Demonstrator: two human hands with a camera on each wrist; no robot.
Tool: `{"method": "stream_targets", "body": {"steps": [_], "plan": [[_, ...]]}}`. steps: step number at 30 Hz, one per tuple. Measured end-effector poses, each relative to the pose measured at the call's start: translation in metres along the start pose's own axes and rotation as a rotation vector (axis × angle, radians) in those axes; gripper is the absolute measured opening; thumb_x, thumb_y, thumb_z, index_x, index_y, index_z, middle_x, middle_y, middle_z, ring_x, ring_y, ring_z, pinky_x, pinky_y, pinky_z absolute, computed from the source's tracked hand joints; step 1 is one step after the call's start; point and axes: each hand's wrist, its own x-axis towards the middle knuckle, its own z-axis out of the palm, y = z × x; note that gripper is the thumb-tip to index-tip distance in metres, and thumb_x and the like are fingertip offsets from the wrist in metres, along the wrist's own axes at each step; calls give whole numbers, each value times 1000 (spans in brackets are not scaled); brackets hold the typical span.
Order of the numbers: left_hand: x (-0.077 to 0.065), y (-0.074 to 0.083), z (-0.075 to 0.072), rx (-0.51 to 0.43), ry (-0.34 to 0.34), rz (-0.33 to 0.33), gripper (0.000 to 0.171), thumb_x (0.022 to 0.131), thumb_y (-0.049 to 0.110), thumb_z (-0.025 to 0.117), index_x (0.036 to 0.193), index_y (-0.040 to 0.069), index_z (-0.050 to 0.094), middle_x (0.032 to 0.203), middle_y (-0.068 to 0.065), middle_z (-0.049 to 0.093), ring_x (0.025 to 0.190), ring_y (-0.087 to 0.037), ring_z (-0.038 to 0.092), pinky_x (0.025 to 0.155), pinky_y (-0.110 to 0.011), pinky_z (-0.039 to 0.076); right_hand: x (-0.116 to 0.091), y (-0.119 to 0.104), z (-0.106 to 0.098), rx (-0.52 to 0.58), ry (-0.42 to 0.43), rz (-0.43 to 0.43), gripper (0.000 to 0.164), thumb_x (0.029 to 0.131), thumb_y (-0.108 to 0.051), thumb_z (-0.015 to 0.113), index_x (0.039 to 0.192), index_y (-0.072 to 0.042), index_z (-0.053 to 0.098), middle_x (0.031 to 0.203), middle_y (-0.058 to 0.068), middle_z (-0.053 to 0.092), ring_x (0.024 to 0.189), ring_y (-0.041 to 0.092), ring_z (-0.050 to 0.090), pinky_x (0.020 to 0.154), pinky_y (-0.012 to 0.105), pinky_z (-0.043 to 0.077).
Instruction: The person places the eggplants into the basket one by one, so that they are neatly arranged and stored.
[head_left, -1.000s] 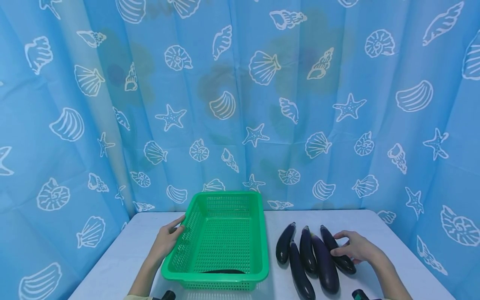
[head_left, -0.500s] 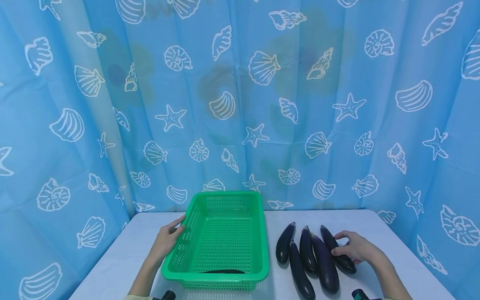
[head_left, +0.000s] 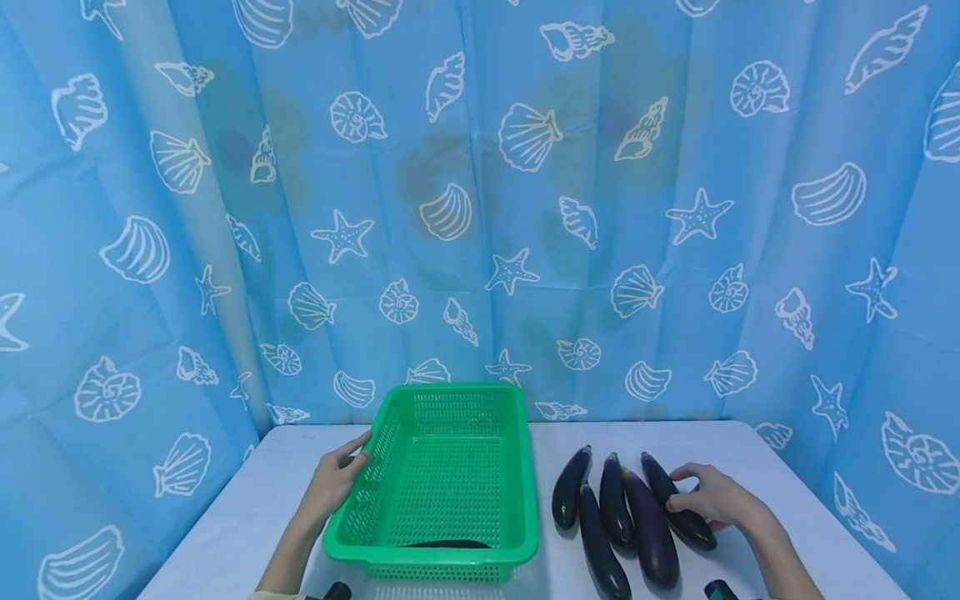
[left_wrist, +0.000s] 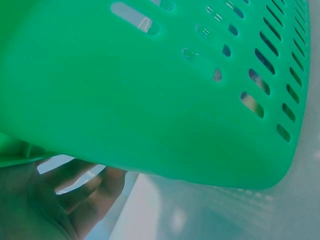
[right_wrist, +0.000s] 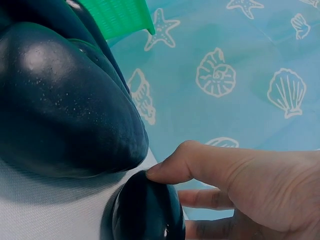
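Observation:
A green plastic basket point(head_left: 529, 492) with slotted walls stands left of centre. My left hand point(head_left: 332, 482) grips its left rim; in the left wrist view the fingers point(left_wrist: 102, 195) bend under the rim beside the wall. One dark eggplant point(head_left: 450, 544) shows partly inside, behind the near wall. Several eggplants lie side by side to the right, among them a thick purple one point(head_left: 651, 533). At the rightmost eggplant point(head_left: 658, 477), my right hand point(head_left: 717, 497) holds it between thumb and fingers. Its rounded end point(right_wrist: 145, 210) appears under my thumb in the right wrist view.
Everything stands on a white-covered table point(head_left: 232, 533). A blue curtain point(head_left: 480, 317) with white shells hangs right behind it and along both sides. Further eggplants point(head_left: 600, 546) lie between the basket and the thick purple one.
The rightmost eggplant's lower end has shifted slightly right, away from the thick purple one, and my right hand moved a little with it. My left hand and the basket have stayed put.

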Motion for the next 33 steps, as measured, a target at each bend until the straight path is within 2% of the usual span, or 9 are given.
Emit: {"method": "stream_targets", "body": {"steps": [11, 33], "plan": [[1, -2, 2, -18, 5, -19, 46, 102, 23, 50, 147, 13, 47, 126, -25, 64, 105, -31, 67, 82, -41, 54, 2, 3, 1, 1, 6, 3, 67, 82, -32, 73, 132, 6, 50, 101, 22, 65, 82, 25, 66, 68, 45, 58], [1, -1, 2, -19, 8, -21, 45, 102, 23, 50, 146, 11, 47, 122, -25, 66, 95, -24, 69, 72, -31, 53, -4, -4, -3, -4, 23, -7, 67, 81, -32, 73, 132, 6, 51, 101, 22, 65, 80, 23, 66, 68, 45, 58]]}}
